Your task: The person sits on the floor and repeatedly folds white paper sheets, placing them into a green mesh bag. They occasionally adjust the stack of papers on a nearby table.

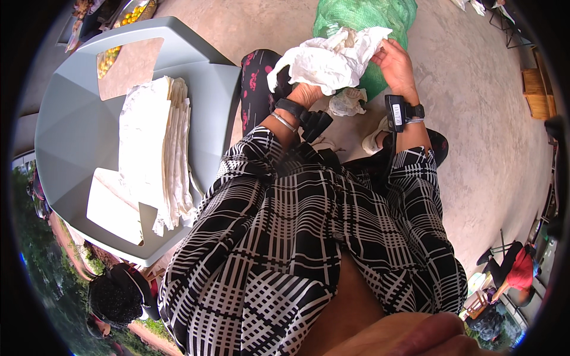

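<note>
A crumpled sheet of white paper (324, 62) is spread between my two hands, over my lap. My left hand (308, 94) is under its lower left part, with the fingers hidden by the paper. At the upper right edge, my right hand (394, 66) pinches the sheet between thumb and fingers. Just below hangs or lies another crumpled piece of thin whitish paper (347, 102); its support cannot be made out. A green mesh sack (367, 18) stands in front of me, partly covered by the sheet.
To my left, a grey plastic chair (75, 129) bears a thick stack of creased white paper (144, 142) and a loose sheet (113, 204). Yellow-orange fruit (133, 15) sits in a basket beyond. A person in red (519, 271) sits at lower right; another person's dark head covering (113, 296) shows at lower left.
</note>
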`<action>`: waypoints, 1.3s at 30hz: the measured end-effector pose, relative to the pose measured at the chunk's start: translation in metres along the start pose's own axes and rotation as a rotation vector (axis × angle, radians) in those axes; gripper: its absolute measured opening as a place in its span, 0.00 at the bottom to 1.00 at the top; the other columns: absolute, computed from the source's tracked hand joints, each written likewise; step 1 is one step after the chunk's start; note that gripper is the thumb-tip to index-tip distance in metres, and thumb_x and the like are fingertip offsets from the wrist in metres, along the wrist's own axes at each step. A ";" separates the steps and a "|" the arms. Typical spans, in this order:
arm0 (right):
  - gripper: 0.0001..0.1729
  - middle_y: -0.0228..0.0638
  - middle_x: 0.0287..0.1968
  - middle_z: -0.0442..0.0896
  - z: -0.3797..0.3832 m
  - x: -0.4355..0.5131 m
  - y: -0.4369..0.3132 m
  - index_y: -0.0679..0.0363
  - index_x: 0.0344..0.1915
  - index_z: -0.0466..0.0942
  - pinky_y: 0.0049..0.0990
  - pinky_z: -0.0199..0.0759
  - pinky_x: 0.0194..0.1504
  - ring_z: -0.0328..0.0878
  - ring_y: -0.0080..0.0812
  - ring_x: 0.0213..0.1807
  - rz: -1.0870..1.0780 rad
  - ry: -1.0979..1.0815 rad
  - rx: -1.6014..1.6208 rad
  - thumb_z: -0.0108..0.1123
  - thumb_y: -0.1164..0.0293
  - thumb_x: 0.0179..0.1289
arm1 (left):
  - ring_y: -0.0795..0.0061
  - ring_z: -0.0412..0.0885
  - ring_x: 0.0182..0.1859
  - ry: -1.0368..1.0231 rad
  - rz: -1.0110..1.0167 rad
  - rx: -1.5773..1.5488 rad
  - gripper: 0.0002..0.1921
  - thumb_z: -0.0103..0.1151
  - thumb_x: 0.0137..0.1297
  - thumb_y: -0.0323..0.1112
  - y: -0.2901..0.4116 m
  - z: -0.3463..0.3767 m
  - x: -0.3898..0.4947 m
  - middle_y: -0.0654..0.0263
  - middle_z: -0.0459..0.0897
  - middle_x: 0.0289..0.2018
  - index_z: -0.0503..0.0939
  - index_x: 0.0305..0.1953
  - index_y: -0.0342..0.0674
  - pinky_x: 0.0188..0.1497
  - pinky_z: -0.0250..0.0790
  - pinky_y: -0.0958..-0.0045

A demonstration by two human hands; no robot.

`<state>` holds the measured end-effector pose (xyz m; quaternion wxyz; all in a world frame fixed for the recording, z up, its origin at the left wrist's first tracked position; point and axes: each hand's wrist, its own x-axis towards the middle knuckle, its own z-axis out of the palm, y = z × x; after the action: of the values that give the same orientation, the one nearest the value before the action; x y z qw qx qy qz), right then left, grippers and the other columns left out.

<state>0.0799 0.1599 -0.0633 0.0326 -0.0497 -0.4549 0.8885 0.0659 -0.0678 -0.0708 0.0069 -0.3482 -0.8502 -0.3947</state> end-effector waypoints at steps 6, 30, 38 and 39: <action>0.08 0.34 0.40 0.82 0.002 0.006 0.004 0.62 0.38 0.76 0.30 0.70 0.49 0.78 0.28 0.43 -0.102 0.059 0.205 0.53 0.69 0.66 | 0.69 0.70 0.60 -0.019 -0.051 -0.908 0.22 0.43 0.72 0.41 -0.002 0.014 0.005 0.63 0.71 0.61 0.65 0.64 0.42 0.61 0.65 0.69; 0.08 0.31 0.34 0.80 -0.013 -0.002 -0.030 0.65 0.42 0.75 0.21 0.67 0.38 0.74 0.21 0.34 -0.206 0.131 -0.092 0.53 0.73 0.67 | 0.75 0.81 0.42 0.017 -0.133 -0.617 0.14 0.60 0.67 0.35 0.078 -0.043 -0.012 0.65 0.83 0.38 0.79 0.49 0.35 0.44 0.74 0.76; 0.08 0.30 0.35 0.79 0.006 -0.004 -0.028 0.64 0.41 0.75 0.21 0.68 0.40 0.75 0.22 0.36 -0.163 0.026 -0.046 0.53 0.70 0.69 | 0.69 0.80 0.37 -0.041 -0.327 -0.203 0.24 0.62 0.63 0.47 0.035 -0.001 0.023 0.56 0.82 0.37 0.75 0.49 0.31 0.41 0.73 0.70; 0.08 0.31 0.36 0.79 0.003 -0.004 -0.029 0.64 0.42 0.75 0.22 0.68 0.41 0.75 0.22 0.37 -0.155 -0.010 -0.035 0.53 0.70 0.70 | 0.70 0.80 0.35 -0.070 -0.364 -0.228 0.22 0.61 0.64 0.46 0.031 0.003 0.022 0.58 0.83 0.35 0.75 0.48 0.30 0.39 0.73 0.71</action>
<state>0.0842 0.1738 -0.0376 0.0982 -0.0106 -0.4731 0.8755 0.0686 -0.0393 -0.0459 -0.1336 -0.2011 -0.8486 -0.4707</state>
